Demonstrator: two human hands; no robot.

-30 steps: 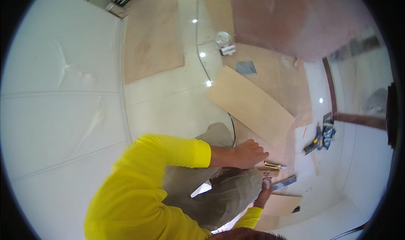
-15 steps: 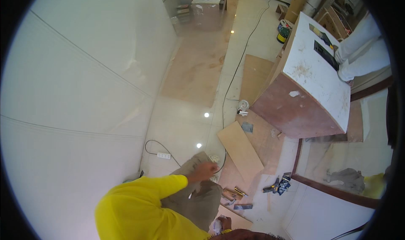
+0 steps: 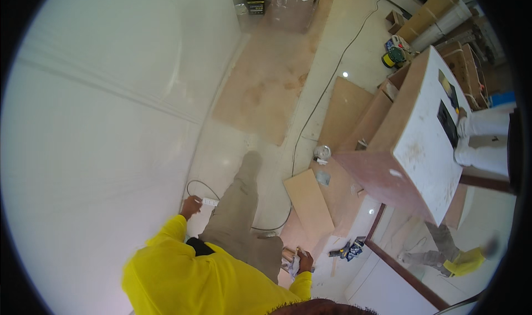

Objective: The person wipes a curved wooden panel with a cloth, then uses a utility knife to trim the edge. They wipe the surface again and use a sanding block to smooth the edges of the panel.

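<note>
Where the tiled floor (image 3: 224, 160) meets the white wall panel (image 3: 100, 149) along its left edge, one white multi-socket power strip (image 3: 209, 202), just beside that edge; a thin dark cord (image 3: 195, 182) arches around its far side; whether the strip rests on the tiles or is raised cannot be told.

Left hand (image 3: 191, 206): at the strip's left end; whether its fingers grip or only touch cannot be told.

Right hand (image 3: 305, 261): low over the near part of the floor, fingers curled around one crumpled white item (image 3: 295, 266), material unclear; small wooden pieces (image 3: 287, 254) just beside it.

Floor, right of the person's leg: one pale rectangular board (image 3: 309, 201), lying partly on a brown sheet (image 3: 344, 207); one grey square piece (image 3: 323, 177), near the board's far end; one round clear item (image 3: 322, 152), beyond the square.

Floor, toward the right edge: one cordless drill (image 3: 339, 253), beside a dark blue bundle (image 3: 356, 249).

Floor, far part: one long brown sheet (image 3: 263, 93), lying lengthwise near the left edge; one long black cable (image 3: 330, 82), to its right.

Also: one white-topped cabinet (image 3: 421, 160), a co-worker's white-clothed limbs (image 3: 487, 129) at its right edge
</note>
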